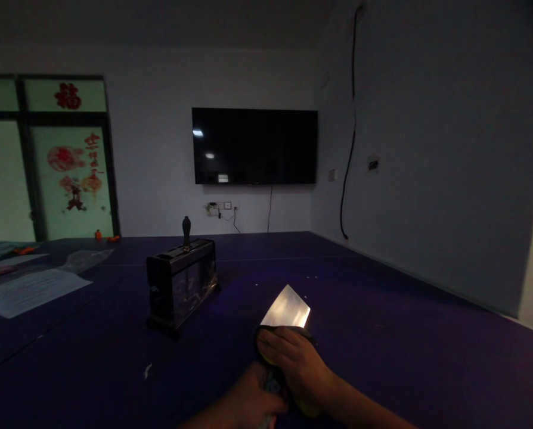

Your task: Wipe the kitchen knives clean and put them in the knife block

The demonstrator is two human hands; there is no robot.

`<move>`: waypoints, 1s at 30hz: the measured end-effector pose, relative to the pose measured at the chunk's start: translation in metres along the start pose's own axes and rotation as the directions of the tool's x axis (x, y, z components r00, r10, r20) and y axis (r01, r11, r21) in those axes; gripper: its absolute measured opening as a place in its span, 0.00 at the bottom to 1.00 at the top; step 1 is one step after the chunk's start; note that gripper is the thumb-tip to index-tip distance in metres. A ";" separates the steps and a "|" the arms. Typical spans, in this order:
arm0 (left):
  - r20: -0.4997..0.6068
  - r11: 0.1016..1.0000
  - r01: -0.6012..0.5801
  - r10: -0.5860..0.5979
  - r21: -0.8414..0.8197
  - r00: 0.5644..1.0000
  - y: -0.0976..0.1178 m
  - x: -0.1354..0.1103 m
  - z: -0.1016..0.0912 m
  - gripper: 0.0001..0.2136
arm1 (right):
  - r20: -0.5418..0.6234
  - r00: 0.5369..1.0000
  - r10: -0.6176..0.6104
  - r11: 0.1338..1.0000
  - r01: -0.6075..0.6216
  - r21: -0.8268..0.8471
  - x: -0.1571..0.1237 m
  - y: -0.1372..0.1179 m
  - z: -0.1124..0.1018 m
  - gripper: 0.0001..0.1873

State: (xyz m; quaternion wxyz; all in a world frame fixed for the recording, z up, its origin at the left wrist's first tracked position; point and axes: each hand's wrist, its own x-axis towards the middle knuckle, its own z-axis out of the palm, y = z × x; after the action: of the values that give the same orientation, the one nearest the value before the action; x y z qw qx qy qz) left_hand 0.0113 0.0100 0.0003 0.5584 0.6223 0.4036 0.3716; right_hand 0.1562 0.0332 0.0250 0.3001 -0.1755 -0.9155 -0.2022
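Observation:
A broad shiny cleaver blade (288,308) lies low over the purple table (383,333), pointing away from me. My right hand (291,357) rests on the near part of the blade, fingers curled over a dark and yellow cloth (266,356) pressed against the metal. My left hand (248,406) is at the bottom edge, closed round what looks like the cleaver's handle (273,384), which is mostly hidden. A dark knife block (180,281) with a clear side stands to the left of the blade, one black knife handle (186,230) sticking up from its top.
The room is dim. Papers (31,289) and plastic wrap (85,259) lie at the table's far left. A wall-mounted television (254,146) hangs on the far wall, a grey wall (427,179) borders the table on the right, and a glass door with red decorations (70,179) is at the left.

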 end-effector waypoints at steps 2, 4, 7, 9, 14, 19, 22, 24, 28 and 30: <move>0.022 0.999 0.039 -0.038 -0.015 0.999 -0.002 0.000 0.000 0.14 | 0.002 1.000 0.007 1.000 -0.007 -0.008 -0.001 0.001 0.001 0.19; 0.029 0.994 0.112 -0.113 0.004 0.993 -0.001 -0.001 0.000 0.14 | 0.005 1.000 0.015 1.000 -0.015 -0.022 -0.003 0.002 0.003 0.19; 0.022 0.987 0.158 -0.159 0.027 0.987 0.003 -0.003 0.001 0.13 | 0.015 1.000 0.017 0.999 -0.016 -0.045 -0.004 0.002 0.004 0.20; 0.035 0.991 0.130 -0.131 0.029 0.991 0.005 -0.004 0.000 0.11 | 0.016 1.000 0.016 0.999 -0.015 -0.048 -0.004 0.002 0.004 0.20; 0.106 0.980 0.183 -0.190 0.073 0.976 0.001 -0.003 -0.002 0.08 | -0.048 0.998 0.034 0.999 -0.036 -0.025 -0.004 0.006 0.002 0.19; 0.125 0.981 0.161 -0.173 0.104 0.977 0.004 -0.004 -0.003 0.11 | -0.091 0.988 0.124 0.990 -0.129 -0.049 -0.006 0.014 0.002 0.18; 0.143 0.987 0.142 -0.152 0.078 0.978 0.007 -0.005 -0.002 0.10 | -0.077 0.983 0.168 0.983 -0.173 -0.060 -0.007 0.018 0.004 0.19; 0.143 0.988 0.144 -0.150 0.056 0.978 0.008 -0.006 -0.002 0.10 | -0.072 0.980 0.187 0.980 -0.191 -0.058 -0.009 0.020 0.006 0.19; 0.145 0.983 0.170 -0.178 0.065 0.973 0.009 -0.005 -0.003 0.09 | -0.071 0.975 0.208 0.976 -0.212 -0.044 -0.011 0.021 0.009 0.19; 0.159 0.980 0.186 -0.194 0.063 0.968 0.011 -0.005 -0.003 0.09 | -0.066 0.974 0.214 0.975 -0.217 -0.039 -0.011 0.021 0.010 0.19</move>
State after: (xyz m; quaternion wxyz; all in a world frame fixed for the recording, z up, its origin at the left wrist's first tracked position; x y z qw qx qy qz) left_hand 0.0072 0.0058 0.0120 0.6077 0.6224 0.4229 0.2541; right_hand 0.1690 0.0532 0.0167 0.3442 -0.2745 -0.8765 -0.1947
